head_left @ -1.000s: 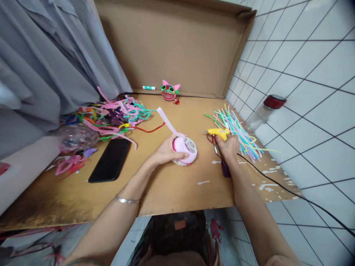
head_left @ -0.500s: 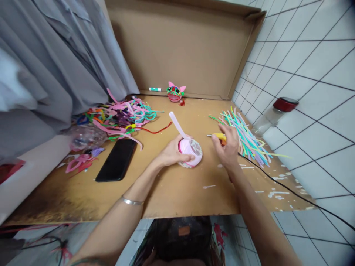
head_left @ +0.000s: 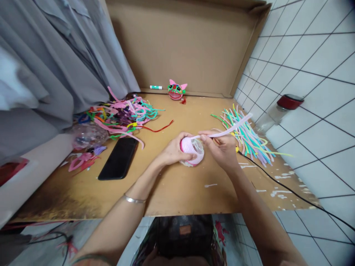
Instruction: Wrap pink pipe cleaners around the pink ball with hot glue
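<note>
Facing brown cardboard [head_left: 183, 44] across the top of the frame, beside a grey curtain [head_left: 61, 55] at upper left and white tiles [head_left: 318, 88] at right. Working over a brown table [head_left: 172, 195] spreading through the middle and lower frame. Grasping a pink-wrapped cylinder [head_left: 190, 145] at the centre of the frame with the left hand [head_left: 176, 150], pressing the thumb across its near side and wearing a silver bangle [head_left: 134, 200] on that forearm. Pinching a pale lilac strip [head_left: 229, 130] with the right hand [head_left: 223, 149] just right of centre, stretching it from the cylinder's upper edge toward the upper right. Mostly hiding a yellow tool [head_left: 237, 149] behind that hand, beside a black cord [head_left: 273, 174] trailing to the lower right. Overlooking pastel stems [head_left: 248, 142] and a red-lidded jar [head_left: 274, 115] at right; a dark phone [head_left: 118, 159] and a tangled, many-coloured pile [head_left: 127, 111] at left; a pink-eared toy head [head_left: 175, 91] at upper centre.
</note>
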Demonstrator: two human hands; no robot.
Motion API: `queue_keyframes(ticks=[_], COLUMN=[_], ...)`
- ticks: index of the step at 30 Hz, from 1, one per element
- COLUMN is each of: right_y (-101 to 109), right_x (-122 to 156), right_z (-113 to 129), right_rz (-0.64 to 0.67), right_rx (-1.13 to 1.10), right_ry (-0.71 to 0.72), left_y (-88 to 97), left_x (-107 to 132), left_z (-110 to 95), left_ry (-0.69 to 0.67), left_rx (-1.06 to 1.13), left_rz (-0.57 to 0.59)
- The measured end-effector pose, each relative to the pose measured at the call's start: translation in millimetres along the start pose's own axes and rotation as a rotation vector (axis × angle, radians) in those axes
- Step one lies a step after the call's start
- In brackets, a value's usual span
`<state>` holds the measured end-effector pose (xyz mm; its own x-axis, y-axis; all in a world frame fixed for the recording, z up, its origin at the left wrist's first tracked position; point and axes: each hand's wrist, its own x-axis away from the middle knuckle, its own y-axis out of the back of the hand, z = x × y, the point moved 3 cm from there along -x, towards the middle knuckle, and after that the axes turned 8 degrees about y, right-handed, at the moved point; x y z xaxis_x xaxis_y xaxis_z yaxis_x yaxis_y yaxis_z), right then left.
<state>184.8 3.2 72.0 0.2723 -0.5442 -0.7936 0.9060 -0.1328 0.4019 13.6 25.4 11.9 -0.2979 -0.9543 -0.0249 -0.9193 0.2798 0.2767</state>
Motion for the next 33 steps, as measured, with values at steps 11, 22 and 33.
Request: queue_keyframes(ticks=[11, 22, 33], right_y=[-6, -7, -11], right_x=[29, 34, 38], right_z=[-24, -19, -21], right_rz=[-0.014, -0.002, 0.059], right_rx=[-0.125, -0.024, -0.010], right_ry=[-0.058, -0.072, -0.033], left_y=[2.1, 2.3, 2.2], left_x=[1, 2, 2], left_z=[2, 1, 3], left_ry=[0.011, 0.005, -0.006], left_rx=[0.028, 0.021, 0.017], left_rz=[0.025, 0.027, 0.035])
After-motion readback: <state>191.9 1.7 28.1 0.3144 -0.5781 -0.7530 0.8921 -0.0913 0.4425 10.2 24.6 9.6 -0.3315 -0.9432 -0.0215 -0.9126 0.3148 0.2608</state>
